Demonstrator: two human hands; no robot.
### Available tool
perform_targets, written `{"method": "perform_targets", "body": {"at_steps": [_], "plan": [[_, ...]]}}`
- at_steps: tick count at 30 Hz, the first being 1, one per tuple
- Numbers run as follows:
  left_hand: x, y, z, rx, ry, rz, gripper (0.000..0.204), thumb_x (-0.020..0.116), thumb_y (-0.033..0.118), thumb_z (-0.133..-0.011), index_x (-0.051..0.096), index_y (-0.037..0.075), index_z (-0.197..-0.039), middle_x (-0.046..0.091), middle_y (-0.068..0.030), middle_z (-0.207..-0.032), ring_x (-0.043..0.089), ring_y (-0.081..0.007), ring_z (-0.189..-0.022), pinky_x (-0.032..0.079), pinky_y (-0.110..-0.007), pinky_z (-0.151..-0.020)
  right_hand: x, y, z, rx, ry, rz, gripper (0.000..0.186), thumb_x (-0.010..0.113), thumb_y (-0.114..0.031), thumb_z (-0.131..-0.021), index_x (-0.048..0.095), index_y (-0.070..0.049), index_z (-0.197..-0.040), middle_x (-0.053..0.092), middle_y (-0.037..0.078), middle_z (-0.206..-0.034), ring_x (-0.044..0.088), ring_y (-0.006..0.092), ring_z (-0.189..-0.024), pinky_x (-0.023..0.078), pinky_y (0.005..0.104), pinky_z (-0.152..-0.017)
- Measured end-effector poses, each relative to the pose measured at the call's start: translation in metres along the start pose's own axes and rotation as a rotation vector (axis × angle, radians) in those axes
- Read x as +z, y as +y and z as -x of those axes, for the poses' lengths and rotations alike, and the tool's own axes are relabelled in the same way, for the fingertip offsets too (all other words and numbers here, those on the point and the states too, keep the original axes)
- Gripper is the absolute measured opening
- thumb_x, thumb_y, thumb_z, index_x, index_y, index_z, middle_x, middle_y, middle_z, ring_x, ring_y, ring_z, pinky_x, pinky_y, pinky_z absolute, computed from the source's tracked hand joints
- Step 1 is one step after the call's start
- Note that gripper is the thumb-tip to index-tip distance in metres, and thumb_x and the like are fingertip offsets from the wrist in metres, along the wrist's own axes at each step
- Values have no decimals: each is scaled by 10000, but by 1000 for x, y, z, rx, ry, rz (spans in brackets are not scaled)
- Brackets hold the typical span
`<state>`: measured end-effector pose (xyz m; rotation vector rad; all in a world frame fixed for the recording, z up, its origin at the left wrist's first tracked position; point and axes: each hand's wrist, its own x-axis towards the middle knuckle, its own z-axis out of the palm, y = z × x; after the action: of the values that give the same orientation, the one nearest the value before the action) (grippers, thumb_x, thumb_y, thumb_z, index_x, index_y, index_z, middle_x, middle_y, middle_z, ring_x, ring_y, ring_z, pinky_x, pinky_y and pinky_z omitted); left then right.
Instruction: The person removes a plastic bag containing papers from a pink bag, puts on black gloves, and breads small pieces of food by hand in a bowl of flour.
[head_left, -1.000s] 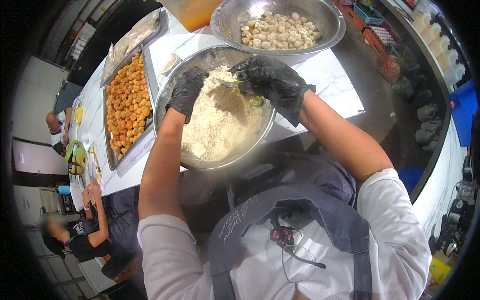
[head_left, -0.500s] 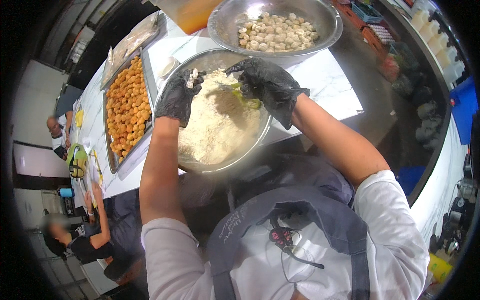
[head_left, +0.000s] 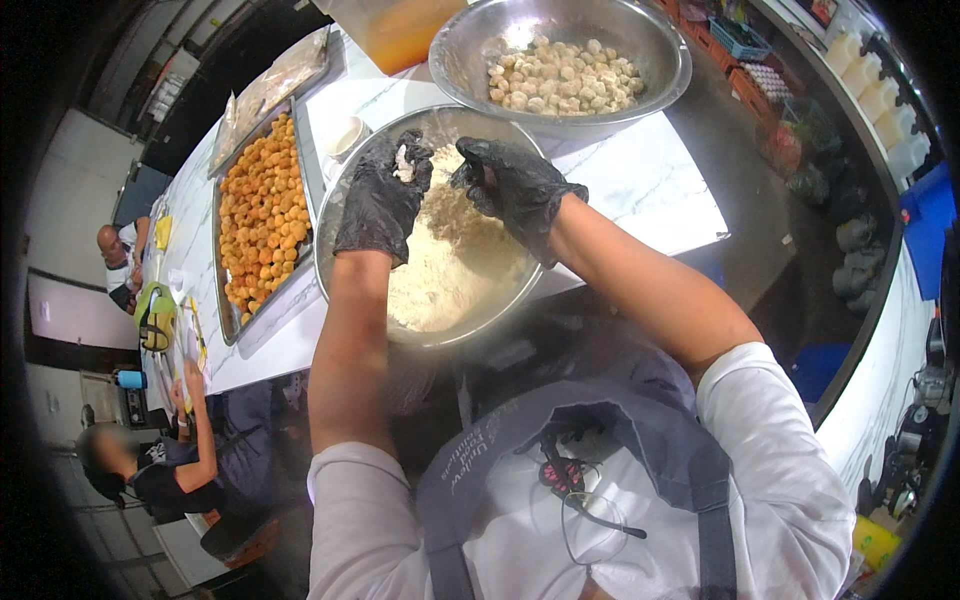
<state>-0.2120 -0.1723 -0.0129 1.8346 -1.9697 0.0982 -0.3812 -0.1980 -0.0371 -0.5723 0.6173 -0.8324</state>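
Both my hands wear black gloves and are above a metal bowl of pale, flour-like powder. My left hand, at the bowl's left side, has its fingers curled around a pale floured lump. Across from it, my right hand is over the far right part of the powder. Its fingers are bent together at the tips, and whatever they hold is hidden. Behind this bowl stands a wider metal bowl with many floured balls in it.
A metal tray of golden-brown balls lies left on the marble-patterned table. A small white cup and a clear tub of orange liquid stand farther back. Two people are at the far left.
My right hand has moved left, closer to my left hand, and its fingers have drawn together. The green patch beside it in the powder no longer shows. The view has shifted slightly.
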Motion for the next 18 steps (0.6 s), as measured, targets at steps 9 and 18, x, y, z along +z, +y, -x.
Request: {"method": "perform_targets", "body": {"at_steps": [9,18], "plan": [[12,-14,6,33,110,430,311,473,154,-903,534,23,-1178,585,-167,-1098,560,-237,-988,459,-315,-871,8,5,0,36,72,22,166,592,-299,-850,572,-139,-810,528,-5,-645,447,103,-506,337,223,-449],[28,-16,-2,-789,133,1736,277,518,340,-871,434,215,-639,426,22,-555,397,-136,-464,283,-280,-372,0,5,-9,-107,204,27,177,632,-328,-823,534,-182,-814,408,-47,-545,355,88,-417,261,243,-383]]}}
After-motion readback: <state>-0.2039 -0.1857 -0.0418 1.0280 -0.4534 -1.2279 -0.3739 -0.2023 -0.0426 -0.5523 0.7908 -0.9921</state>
